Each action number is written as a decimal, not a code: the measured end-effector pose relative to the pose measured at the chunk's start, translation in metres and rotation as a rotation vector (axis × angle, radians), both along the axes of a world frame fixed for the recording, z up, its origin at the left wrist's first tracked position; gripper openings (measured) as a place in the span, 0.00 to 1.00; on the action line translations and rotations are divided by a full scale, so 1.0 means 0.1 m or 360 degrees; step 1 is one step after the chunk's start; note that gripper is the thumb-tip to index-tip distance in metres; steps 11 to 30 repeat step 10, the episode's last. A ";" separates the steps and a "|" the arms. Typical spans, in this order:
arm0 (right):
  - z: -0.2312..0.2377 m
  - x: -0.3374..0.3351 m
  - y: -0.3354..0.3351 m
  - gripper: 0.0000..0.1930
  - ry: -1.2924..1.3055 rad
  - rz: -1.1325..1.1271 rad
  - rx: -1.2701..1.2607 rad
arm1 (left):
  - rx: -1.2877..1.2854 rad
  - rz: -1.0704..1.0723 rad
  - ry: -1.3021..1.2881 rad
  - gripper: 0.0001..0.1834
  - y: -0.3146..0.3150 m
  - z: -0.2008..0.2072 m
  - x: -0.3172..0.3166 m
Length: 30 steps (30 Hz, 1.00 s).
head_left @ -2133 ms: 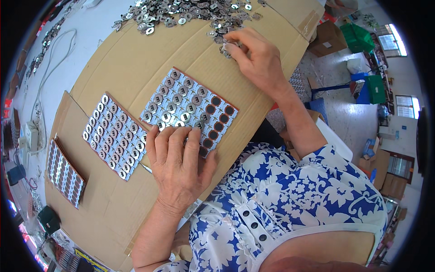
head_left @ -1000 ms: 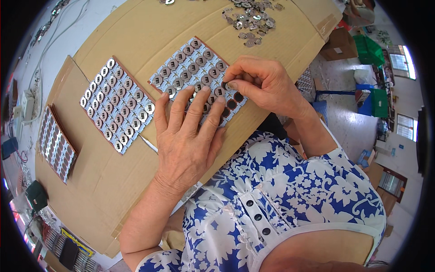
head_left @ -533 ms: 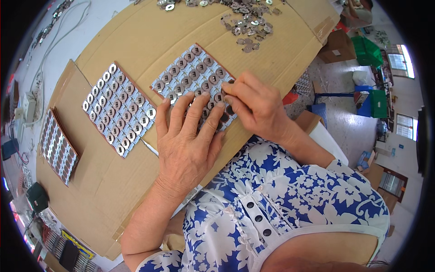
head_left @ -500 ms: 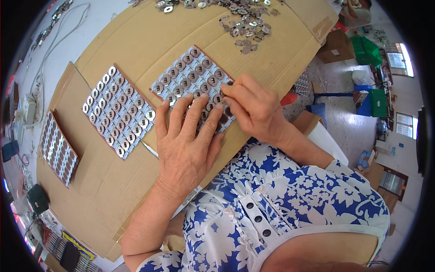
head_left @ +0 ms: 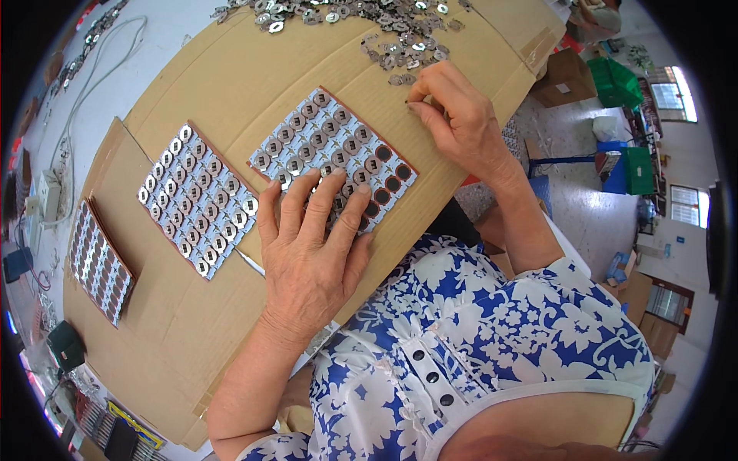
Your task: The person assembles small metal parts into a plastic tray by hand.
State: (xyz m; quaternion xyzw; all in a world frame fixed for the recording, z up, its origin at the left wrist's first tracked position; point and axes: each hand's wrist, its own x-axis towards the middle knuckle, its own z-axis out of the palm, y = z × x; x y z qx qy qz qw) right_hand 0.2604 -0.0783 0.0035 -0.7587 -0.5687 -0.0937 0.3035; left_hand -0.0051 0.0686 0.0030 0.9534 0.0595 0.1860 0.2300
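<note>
My left hand (head_left: 307,253) lies with fingers spread across a light-blue circuit board panel (head_left: 296,119), its fingertips pressing on the rows. Round silvery metal clips (head_left: 309,109) cover most of this panel. Along its right edge several round dark spots (head_left: 393,184) show without clips; the part under my left hand is hidden. My right hand (head_left: 461,123) is raised beyond the panel's right corner, thumb and forefinger pinched together. A small dark bit shows at those fingertips, too small to name. A second panel (head_left: 198,200), full of clips, lies to the left.
Loose metal clips (head_left: 407,50) are heaped at the far edge of the cardboard (head_left: 184,338). A stack of bare panels (head_left: 100,265) stands at the far left. A grey cable (head_left: 73,107) runs over the white table. Boxes and green crates (head_left: 615,83) stand at the right, near another person (head_left: 596,19).
My right hand has lifted off the panel's right corner and moved up and right toward the loose clips, baring dark round spots. My left hand stays on the panel.
</note>
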 end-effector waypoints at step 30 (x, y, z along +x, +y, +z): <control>0.10 -0.45 -0.02 0.10 0.1800 0.0103 -0.0215 | 0.0004 0.0008 0.0042 0.33 -0.01 0.01 0.00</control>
